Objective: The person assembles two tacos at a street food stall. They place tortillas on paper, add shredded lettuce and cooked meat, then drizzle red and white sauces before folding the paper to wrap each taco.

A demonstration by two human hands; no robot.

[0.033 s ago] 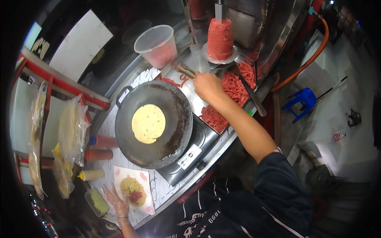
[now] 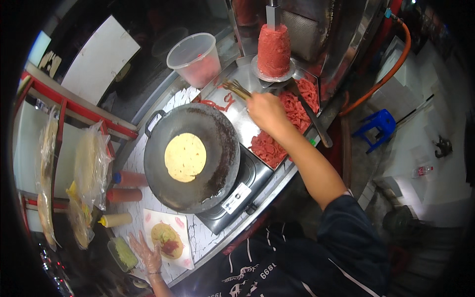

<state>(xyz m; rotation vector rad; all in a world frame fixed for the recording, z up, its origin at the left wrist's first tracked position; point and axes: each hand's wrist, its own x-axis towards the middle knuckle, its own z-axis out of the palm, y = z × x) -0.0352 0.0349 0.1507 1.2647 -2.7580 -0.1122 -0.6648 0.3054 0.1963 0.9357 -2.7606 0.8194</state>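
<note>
My right hand is closed around metal tongs, held over the steel tray beside the pan. Heaps of reddish meat strips lie along that tray, and a long knife rests across one heap. My left hand, in a clear plastic glove, has its fingers spread. It is beside a small flatbread topped with pale green shreds and red meat, on white paper. A plain round flatbread lies on the dark round pan.
A cone of meat stands on a vertical spit behind the tray. Next to it is a clear plastic bucket. Squeeze bottles and a box of green shreds are at left, near bagged flatbreads. The pan sits on a gas stove.
My right hand has shifted slightly right and toward me, with the tongs in it. My left hand and the flatbreads stay about where they were.
</note>
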